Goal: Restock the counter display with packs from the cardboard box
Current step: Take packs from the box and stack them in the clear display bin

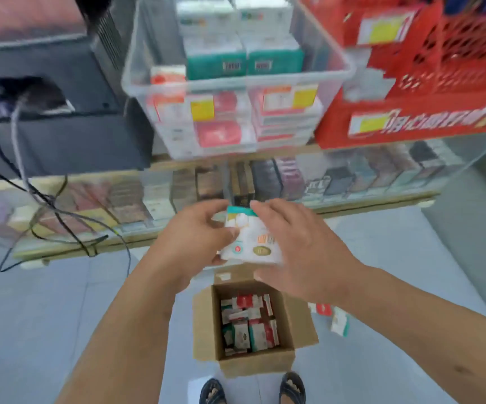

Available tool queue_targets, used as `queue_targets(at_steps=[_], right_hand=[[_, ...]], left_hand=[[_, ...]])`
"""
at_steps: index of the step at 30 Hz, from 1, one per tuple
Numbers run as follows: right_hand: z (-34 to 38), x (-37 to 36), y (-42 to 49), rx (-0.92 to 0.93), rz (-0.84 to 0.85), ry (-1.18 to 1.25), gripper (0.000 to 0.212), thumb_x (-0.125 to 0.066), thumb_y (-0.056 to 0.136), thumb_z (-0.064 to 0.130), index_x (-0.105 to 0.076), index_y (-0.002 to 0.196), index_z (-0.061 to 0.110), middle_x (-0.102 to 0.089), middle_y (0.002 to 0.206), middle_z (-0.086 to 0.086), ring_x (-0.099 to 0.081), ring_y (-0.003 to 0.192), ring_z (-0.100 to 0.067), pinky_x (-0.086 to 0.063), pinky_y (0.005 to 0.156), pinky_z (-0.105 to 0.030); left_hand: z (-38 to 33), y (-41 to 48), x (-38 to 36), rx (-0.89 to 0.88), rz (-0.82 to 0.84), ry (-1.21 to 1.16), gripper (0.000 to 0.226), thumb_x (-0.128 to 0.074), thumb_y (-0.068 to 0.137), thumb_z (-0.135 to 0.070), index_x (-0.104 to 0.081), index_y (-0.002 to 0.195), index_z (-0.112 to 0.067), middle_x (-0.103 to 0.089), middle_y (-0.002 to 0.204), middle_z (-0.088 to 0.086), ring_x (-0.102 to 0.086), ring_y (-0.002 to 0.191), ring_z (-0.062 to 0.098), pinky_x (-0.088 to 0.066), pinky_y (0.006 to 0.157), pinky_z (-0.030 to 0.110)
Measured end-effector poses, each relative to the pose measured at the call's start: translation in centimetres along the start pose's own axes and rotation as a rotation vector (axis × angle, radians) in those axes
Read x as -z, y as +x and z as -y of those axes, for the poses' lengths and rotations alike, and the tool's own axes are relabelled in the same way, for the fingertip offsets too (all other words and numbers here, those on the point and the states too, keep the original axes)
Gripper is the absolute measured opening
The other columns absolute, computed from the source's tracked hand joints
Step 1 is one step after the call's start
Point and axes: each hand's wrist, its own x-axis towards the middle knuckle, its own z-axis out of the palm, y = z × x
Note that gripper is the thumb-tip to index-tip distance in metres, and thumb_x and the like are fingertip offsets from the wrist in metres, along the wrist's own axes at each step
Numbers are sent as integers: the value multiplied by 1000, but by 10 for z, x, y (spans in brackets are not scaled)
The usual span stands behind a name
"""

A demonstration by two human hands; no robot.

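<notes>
Both hands grip one white and teal pack (250,237) at chest height over the open cardboard box (253,325) on the floor: left hand (198,237) on its left side, right hand (291,243) on the right. Best lift it level into the clear bin (236,80) on the tabletop, teal row. Red basket (440,53) crowds the right, cables (31,199) hang left, stray packs (338,319) on floor

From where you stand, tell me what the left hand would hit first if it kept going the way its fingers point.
Probably the glass counter display: the left hand, gripping the white pack, points up towards it. Depth is unclear.
</notes>
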Motion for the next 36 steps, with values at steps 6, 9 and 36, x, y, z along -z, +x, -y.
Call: queue_targets(at_steps=[6, 9, 36], right_hand=[[27, 108, 20, 119, -234, -20, 82, -59, 69, 49, -41, 143, 21, -49, 132, 3, -51, 119, -20, -49, 97, -38], [41, 138, 28, 155, -304, -130, 80, -59, 73, 53, -37, 143, 23, -47, 140, 3, -45, 130, -22, -43, 105, -43], [-50, 203, 116, 279, -126, 73, 87, -63, 86, 51, -10, 153, 38, -24, 154, 17, -17, 138, -4, -23, 111, -23]], left_hand=[[-94, -41, 41, -113, 114, -65, 45, -72, 84, -6, -61, 122, -26, -76, 97, 1, -73, 88, 24, -58, 83, 48], [-123, -48, 58, -157, 148, -98, 38, -66, 88, 0, -64, 117, -25, -76, 94, 7, -74, 88, 26, -59, 80, 48], [-202, 4, 23, -145, -86, -275, 52, -67, 84, 3, -55, 129, -19, -72, 105, 17, -73, 89, 31, -60, 69, 37]])
